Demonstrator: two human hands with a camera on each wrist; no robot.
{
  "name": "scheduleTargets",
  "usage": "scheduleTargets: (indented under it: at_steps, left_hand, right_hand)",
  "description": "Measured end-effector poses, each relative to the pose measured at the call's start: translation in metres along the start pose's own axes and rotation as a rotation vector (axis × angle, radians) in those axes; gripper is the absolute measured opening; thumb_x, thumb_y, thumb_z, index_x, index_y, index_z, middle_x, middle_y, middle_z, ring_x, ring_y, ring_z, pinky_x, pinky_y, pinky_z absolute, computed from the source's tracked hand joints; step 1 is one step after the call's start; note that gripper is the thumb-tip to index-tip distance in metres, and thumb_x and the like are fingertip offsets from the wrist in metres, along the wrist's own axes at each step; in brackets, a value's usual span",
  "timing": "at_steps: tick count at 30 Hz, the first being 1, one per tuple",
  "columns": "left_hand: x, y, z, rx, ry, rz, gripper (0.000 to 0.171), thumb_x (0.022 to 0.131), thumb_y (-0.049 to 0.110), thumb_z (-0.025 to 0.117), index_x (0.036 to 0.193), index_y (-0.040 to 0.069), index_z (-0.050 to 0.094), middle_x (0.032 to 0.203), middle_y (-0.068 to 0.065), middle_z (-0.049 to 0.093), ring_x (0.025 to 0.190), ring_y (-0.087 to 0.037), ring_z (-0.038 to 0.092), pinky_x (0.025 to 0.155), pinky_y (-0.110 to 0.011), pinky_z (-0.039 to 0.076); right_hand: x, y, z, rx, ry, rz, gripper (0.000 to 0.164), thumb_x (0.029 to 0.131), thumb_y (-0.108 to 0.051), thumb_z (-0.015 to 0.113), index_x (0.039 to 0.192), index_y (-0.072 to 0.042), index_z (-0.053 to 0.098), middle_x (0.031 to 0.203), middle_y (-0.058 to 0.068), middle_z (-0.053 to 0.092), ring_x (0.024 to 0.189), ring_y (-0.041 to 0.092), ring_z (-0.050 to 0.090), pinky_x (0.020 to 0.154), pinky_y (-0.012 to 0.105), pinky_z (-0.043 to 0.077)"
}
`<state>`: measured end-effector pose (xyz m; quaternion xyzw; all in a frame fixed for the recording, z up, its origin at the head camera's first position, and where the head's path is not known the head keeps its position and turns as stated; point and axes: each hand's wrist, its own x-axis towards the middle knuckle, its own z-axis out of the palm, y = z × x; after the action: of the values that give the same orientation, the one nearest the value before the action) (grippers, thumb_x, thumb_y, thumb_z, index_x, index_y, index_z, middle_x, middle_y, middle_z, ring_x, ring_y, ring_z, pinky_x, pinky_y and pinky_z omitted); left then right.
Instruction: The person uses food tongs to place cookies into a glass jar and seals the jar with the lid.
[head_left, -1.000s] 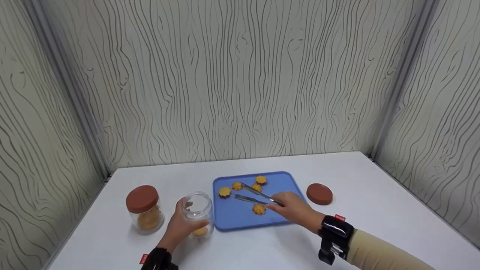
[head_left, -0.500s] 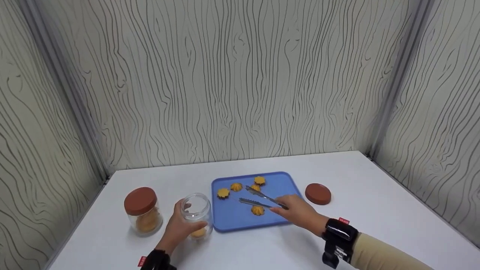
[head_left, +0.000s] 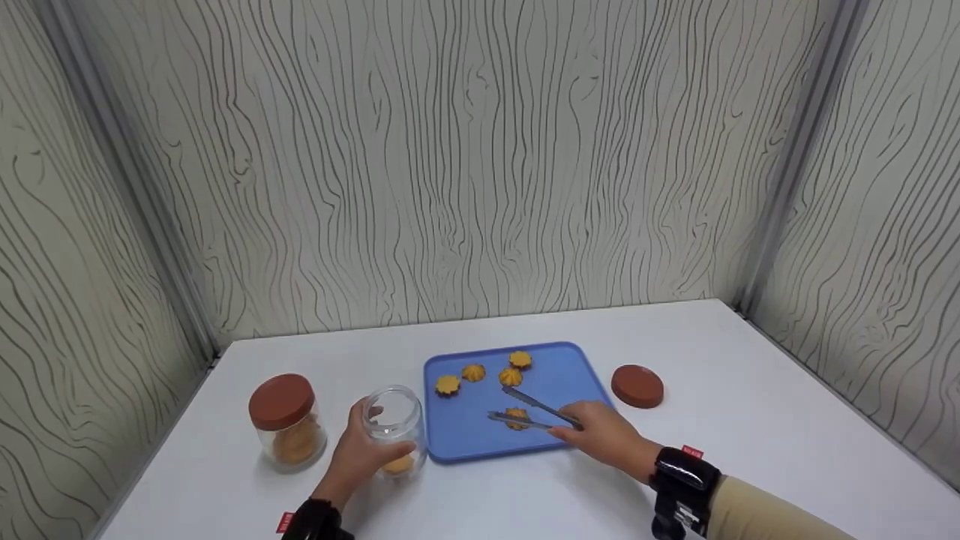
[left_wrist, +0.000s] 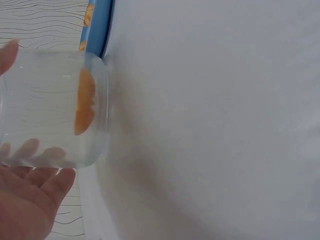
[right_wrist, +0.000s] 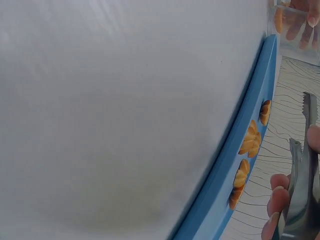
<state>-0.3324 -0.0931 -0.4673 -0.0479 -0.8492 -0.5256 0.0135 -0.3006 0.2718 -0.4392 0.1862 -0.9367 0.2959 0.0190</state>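
Tabletop [head_left: 487, 502], left to right: lidded jar [head_left: 282, 401], with cookies [head_left: 296, 441] inside; unlidded jar [head_left: 411, 433], one cookie [head_left: 399, 465] at its bottom; tray [head_left: 562, 375], just beside that jar; loose lid [head_left: 637, 386], right of the tray and apart from it. Left hand [head_left: 358, 451] around the unlidded jar, from its left. On the tray: five pieces [head_left: 448, 385], four in the rear part, left to middle; the fifth nearer the front. Tongs [head_left: 544, 408] in right hand [head_left: 604, 433], over the tray, tips leftward, one arm across the front piece; contact unclear. Wall panel [head_left: 465, 150] behind the tabletop.
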Motion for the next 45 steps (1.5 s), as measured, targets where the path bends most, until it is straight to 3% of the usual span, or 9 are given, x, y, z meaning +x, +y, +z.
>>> scheduleTargets:
  at_steps: [9,16,23,27,35,45]
  left_hand:
    - [0.0,0.003,-0.001,0.004,-0.004,-0.02,0.106,0.07,0.027,0.088,0.144,-0.007,0.021,0.141,-0.027,0.043,0.129,-0.043,0.041,0.104,-0.056,0.034]
    - [-0.001,0.003,0.0,0.007,-0.002,-0.034,0.105,0.069,0.028,0.089,0.143,-0.006,0.022,0.14,-0.027,0.043,0.128,-0.043,0.042,0.103,-0.057,0.035]
    - [-0.001,0.001,0.0,0.0,0.004,-0.021,0.106,0.069,0.027,0.089,0.144,-0.007,0.021,0.14,-0.028,0.044,0.129,-0.044,0.042,0.104,-0.057,0.035]
    - [-0.001,-0.001,0.001,0.006,0.013,-0.009,0.107,0.069,0.027,0.089,0.144,-0.007,0.02,0.14,-0.027,0.044,0.129,-0.043,0.042,0.104,-0.056,0.035]
    - [0.0,0.001,0.002,0.012,0.016,-0.025,0.108,0.068,0.028,0.09,0.143,-0.007,0.021,0.14,-0.028,0.044,0.128,-0.043,0.042,0.104,-0.056,0.035]
    - [-0.001,0.003,0.001,0.002,0.014,-0.03,0.106,0.068,0.026,0.089,0.143,-0.006,0.022,0.14,-0.027,0.044,0.128,-0.043,0.043,0.103,-0.057,0.035]
  right_hand:
    - [-0.001,0.005,0.005,-0.035,0.003,0.05,0.029,0.09,-0.033,0.068,0.087,-0.004,0.066,0.064,-0.005,0.039,0.063,0.013,0.042,0.054,0.028,0.031]
    - [-0.002,0.01,0.011,-0.053,0.025,0.068,0.026,0.09,-0.031,0.069,0.081,-0.007,0.064,0.064,-0.006,0.04,0.061,0.012,0.042,0.053,0.027,0.031]
    - [-0.003,0.014,0.015,-0.076,0.021,0.124,0.03,0.088,-0.029,0.071,0.091,0.0,0.069,0.072,-0.002,0.051,0.067,0.016,0.047,0.058,0.031,0.037]
    - [-0.003,0.016,0.018,-0.1,0.023,0.141,0.025,0.087,-0.026,0.072,0.082,-0.003,0.066,0.07,-0.002,0.05,0.065,0.016,0.046,0.057,0.03,0.036]
    - [-0.001,0.015,0.02,-0.129,0.022,0.246,0.025,0.087,-0.027,0.073,0.086,-0.003,0.067,0.075,-0.001,0.056,0.07,0.017,0.048,0.063,0.036,0.041]
    - [-0.004,0.019,0.019,-0.109,0.039,0.082,0.022,0.088,-0.023,0.071,0.076,-0.006,0.062,0.069,-0.003,0.053,0.065,0.015,0.046,0.058,0.031,0.039]
